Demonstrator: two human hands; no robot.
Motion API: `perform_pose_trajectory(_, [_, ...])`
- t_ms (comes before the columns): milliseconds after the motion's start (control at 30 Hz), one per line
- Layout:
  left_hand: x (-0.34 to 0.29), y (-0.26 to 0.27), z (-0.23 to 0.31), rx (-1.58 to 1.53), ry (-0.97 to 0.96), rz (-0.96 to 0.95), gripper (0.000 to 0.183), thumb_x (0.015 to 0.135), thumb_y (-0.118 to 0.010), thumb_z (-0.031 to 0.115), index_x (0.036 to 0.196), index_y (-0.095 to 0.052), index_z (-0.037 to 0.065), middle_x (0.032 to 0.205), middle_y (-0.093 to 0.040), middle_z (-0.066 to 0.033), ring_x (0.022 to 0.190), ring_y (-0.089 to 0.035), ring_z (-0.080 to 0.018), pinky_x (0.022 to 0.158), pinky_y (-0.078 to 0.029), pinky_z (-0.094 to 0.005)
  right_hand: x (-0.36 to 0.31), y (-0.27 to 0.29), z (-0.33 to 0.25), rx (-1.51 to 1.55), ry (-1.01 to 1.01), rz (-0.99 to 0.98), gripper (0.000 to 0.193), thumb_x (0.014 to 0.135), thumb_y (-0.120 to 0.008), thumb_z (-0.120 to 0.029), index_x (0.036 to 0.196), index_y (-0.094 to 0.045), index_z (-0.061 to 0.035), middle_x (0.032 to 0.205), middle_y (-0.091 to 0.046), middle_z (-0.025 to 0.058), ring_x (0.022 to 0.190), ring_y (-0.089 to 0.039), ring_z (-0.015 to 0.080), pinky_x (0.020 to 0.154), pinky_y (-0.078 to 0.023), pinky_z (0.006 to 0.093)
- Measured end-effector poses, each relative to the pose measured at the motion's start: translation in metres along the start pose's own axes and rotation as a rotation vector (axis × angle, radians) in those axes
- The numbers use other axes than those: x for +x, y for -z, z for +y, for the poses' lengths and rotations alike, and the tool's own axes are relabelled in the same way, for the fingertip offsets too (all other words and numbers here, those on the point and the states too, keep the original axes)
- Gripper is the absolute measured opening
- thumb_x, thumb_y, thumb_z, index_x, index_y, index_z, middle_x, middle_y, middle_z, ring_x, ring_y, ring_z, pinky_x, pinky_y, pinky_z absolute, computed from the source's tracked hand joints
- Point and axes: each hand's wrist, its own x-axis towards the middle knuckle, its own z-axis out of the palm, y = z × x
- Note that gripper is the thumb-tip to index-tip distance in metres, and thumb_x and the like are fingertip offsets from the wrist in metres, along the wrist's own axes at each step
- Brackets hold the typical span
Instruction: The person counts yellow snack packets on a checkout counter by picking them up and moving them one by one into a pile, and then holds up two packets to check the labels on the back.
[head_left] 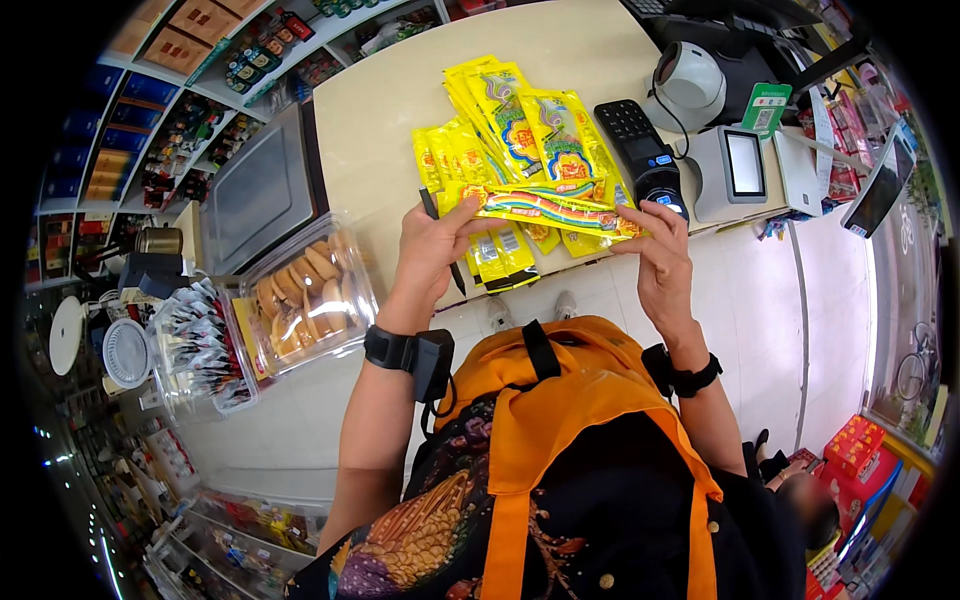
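A long yellow candy packet with a rainbow stripe is stretched level between my two hands over the counter's near edge. My left hand is closed on its left end, thumb on top. My right hand pinches its right end between thumb and fingers. A thin black stick like a pen runs behind my left hand; whether that hand grips it, I cannot tell. Just beyond lies a loose pile of similar yellow candy packets, with more yellow packets partly under the held one.
Right of the pile stand a black card terminal, a white scanner and a small screen device. A clear tub of pastries stands left of my left forearm. The cream counter holds all the packets. Shelves of goods line the left.
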Motion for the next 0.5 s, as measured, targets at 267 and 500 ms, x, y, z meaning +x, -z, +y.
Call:
perform_pose_trajectory(267, [-0.005,-0.008,0.014,0.077,-0.064,-0.004,0.025,0.093,-0.064,0.016,0.109,-0.059,-0.002,0.097,-0.070,-0.0186,0.068,-0.067,-0.0047,0.038,-0.021,-0.0180,0.000,0.014,0.003,-0.029,-0.056,0.125,0.022,0.092,-0.048,0.006,0.103,-0.064,-0.0038,0.115,-0.066,0.0087,0.109,-0.055,0.0228,0.096,-0.042,0.0336])
perform_pose_trajectory(500, [-0.009,-0.013,0.020,0.012,-0.066,-0.006,0.023,0.093,-0.063,0.015,0.107,-0.059,-0.002,0.097,-0.070,-0.0165,0.072,-0.067,-0.0066,0.038,-0.021,-0.0173,0.001,0.022,-0.018,0.643,-0.588,0.031,0.014,0.095,-0.058,-0.007,0.105,-0.063,0.0013,0.092,-0.068,0.0054,0.075,-0.060,0.0071,0.066,-0.050,0.0202])
